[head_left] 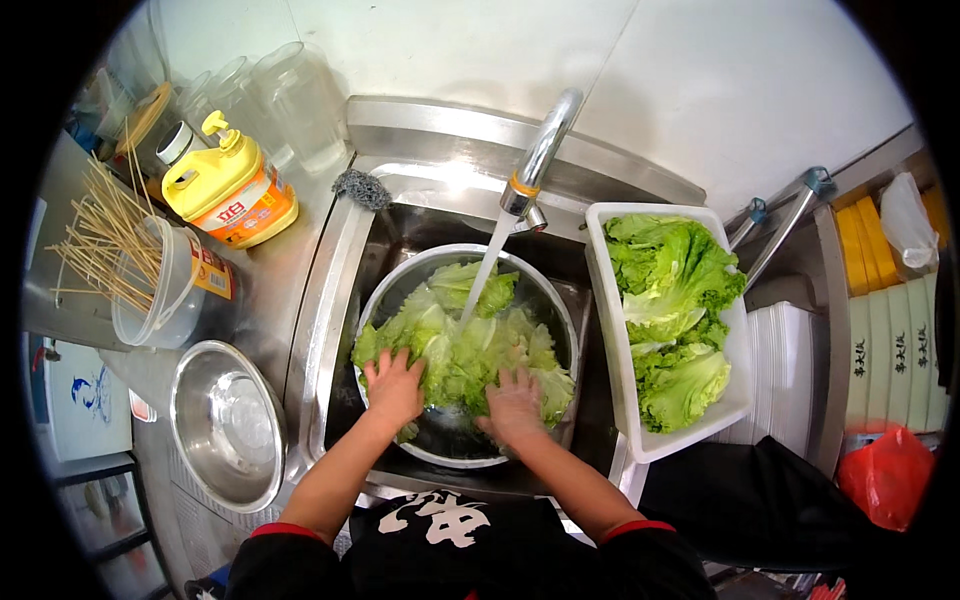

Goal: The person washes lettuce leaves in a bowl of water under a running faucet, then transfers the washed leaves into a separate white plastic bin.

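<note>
Surface/room: steel sink point(598, 400) beside steel counter point(290, 260), white wall point(720, 90) behind | Washed lot: lettuce point(440, 330) in round metal basin point(445, 437) within sink, beneath running faucet point(545, 140); further lettuce in white crate point(740, 370) at right | Left hand point(394, 390): unclenched, fingers spread, resting on lettuce | Right hand point(515, 407): unclenched, fingers extended, touching lettuce, outline slightly blurred

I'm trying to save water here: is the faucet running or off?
Running: a stream of water falls from the faucet onto the lettuce in the metal basin.
</note>
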{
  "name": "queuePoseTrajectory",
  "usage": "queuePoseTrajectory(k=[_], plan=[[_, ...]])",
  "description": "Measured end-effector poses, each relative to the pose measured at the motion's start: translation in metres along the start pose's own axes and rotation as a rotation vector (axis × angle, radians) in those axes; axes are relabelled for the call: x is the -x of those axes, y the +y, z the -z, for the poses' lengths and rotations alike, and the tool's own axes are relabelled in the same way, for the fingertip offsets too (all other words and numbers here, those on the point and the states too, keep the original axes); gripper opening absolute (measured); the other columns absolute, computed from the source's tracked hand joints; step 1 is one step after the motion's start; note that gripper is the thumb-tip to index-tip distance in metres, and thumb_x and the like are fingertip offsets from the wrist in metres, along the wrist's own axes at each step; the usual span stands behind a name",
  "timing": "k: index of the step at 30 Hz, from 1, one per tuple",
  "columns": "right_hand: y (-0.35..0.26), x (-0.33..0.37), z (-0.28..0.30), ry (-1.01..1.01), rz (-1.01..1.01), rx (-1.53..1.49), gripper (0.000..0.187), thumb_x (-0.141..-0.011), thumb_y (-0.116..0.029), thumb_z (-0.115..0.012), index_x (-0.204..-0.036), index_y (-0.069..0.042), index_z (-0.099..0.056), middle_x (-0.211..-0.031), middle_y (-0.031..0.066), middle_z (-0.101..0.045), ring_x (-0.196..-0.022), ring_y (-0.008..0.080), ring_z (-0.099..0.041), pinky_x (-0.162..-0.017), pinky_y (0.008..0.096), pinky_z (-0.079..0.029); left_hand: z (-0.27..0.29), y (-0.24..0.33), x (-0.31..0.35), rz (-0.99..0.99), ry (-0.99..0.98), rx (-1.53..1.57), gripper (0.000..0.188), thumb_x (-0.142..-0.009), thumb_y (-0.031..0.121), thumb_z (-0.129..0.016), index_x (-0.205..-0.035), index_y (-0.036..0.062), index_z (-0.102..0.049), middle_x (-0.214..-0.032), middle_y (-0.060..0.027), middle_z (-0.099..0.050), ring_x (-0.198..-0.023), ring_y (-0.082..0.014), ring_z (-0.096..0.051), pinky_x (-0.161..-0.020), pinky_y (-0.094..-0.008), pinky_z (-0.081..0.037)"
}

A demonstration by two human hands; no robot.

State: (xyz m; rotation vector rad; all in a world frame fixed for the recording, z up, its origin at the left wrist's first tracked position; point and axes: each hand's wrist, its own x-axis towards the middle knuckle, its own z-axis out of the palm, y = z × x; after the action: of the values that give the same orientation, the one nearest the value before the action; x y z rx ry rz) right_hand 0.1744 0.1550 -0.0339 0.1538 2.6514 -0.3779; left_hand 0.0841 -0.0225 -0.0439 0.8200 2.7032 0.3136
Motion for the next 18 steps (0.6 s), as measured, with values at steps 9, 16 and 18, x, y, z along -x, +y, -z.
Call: queuePoseTrajectory(k=[9, 16, 18], plan=[[-0.020, -0.063, -0.026, -0.028, -0.185, -0.731, 0.073, -0.074, -0.037, -0.060, -0.130, 0.001, -0.030, -0.126, 0.0257, -0.041, -0.115, 0.0375, -0.042, -0.097, 0.0367, -0.033, -0.038, -0.017, -0.032, 0.108, 0.111, 0.531, 0.049, -0.073, 0.003, -0.051, -0.120, -0.0036, -0.040, -0.117, -0.0260, -0.043, -0.108, -0.0412, -0.041, -0.093, -0.0415, -0.034], [0.002, -0.096, -0.041, 0.075, -0.355, -0.763, 0.081, -0.077, -0.046, -0.056, -0.133, 0.002, -0.024, -0.131, 0.0263, -0.034, -0.123, 0.0356, -0.033, -0.101, 0.0363, -0.027, -0.044, -0.036, -0.037, 0.287, 0.187, 0.581, 0.056, -0.075, 0.011, -0.057, -0.124, -0.0039, -0.037, -0.115, -0.0249, -0.046, -0.110, -0.0379, -0.042, -0.096, -0.0390, -0.033], [0.013, -0.105, -0.037, 0.060, -0.296, -0.893, 0.078, -0.078, -0.049, -0.053, -0.132, 0.001, -0.027, -0.132, 0.0248, -0.035, -0.123, 0.0348, -0.034, -0.100, 0.0367, -0.028, -0.034, -0.026, -0.038, 0.334, 0.195, 0.767, 0.055, -0.073, 0.012, -0.060, -0.122, -0.0037, -0.039, -0.114, -0.0247, -0.047, -0.109, -0.0371, -0.044, -0.094, -0.0390, -0.035]])
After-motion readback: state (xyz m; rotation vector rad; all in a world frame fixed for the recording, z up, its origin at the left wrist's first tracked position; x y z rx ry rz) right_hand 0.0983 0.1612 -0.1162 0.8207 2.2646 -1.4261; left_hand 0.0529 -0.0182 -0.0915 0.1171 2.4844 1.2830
